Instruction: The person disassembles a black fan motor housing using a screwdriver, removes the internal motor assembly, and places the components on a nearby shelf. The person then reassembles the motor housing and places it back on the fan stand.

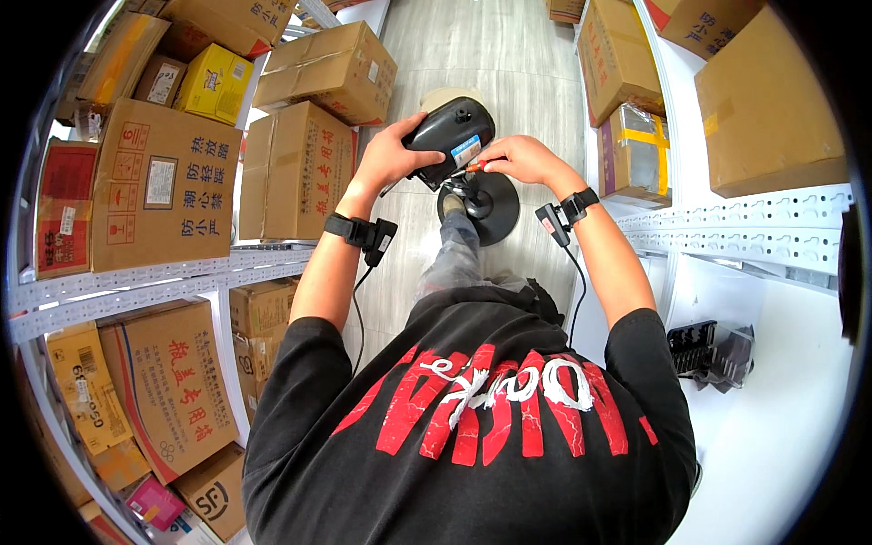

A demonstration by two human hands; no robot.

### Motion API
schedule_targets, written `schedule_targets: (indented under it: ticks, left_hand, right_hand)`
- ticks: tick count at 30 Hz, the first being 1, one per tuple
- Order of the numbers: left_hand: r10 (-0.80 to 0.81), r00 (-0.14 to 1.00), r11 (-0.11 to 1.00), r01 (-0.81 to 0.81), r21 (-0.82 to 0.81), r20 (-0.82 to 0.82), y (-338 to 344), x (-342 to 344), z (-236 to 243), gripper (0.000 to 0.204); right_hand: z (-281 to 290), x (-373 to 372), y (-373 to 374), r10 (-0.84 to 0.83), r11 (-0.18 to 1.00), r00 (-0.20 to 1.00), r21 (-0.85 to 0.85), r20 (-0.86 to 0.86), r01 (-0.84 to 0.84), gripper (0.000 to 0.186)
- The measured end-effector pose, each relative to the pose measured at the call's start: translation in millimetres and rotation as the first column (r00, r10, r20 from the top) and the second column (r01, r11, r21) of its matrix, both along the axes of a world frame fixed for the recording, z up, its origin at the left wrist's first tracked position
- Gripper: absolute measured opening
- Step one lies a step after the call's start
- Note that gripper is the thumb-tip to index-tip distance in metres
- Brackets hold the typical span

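Observation:
My left hand (pixel 397 156) grips the side of a black rounded housing (pixel 454 120) with a small knob and a blue-and-white label. The housing is tilted above a round black base (pixel 500 211) on the floor, and a short black joint shows between them. In my right hand (pixel 527 160), the fingers are pinched on a small screwdriver (pixel 478 167) with a red-orange handle. Its shaft points left, toward the lower edge of the housing near the joint. Where the tip meets the housing is too small to make out. My shoe (pixel 452 202) is beside the base.
Cardboard boxes (pixel 304 168) fill white metal shelves (pixel 136 283) on the left. More boxes (pixel 627 68) stand on the right shelving (pixel 745 222). A black plastic rack (pixel 695 350) lies lower right. Dark cables (pixel 579 282) hang from wrist-worn devices (pixel 552 222). A grey wood-pattern floor (pixel 490 45) runs between the shelves.

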State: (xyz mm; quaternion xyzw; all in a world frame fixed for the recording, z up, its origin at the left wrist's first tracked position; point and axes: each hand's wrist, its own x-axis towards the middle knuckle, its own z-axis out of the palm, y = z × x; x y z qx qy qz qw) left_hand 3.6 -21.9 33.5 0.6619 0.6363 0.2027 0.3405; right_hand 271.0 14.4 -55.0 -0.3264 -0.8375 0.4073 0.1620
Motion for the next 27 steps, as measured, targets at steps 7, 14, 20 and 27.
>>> schedule_targets:
  ticks: [7,14,20,27]
  left_hand:
    - [0.006,0.993,0.997,0.003,0.077,-0.115,-2,5,1,0.083]
    - [0.013,0.987,0.987,0.014,0.159,-0.163,-6,6,-4,0.08]
    - [-0.005,0.983,0.985,0.037,0.17,-0.183,-6,8,-3,0.081]
    - [0.004,0.985,0.983,0.027,0.179,-0.171,-10,9,-4,0.079]
  right_hand:
    - [-7,-2,10,0.054,0.998,0.995,-0.012,-0.08,-0.055,0.02]
    - [5,-5,-2,0.015,0.979,1.0,0.203,-0.017,-0.011,0.017]
    - [7,-11,-20,-0.047,0.887,0.999,0.461,0.017,0.034,0.014]
    - [15,-12,-27,-0.066,0.84,0.997,0.54,0.028,0.04,0.013]
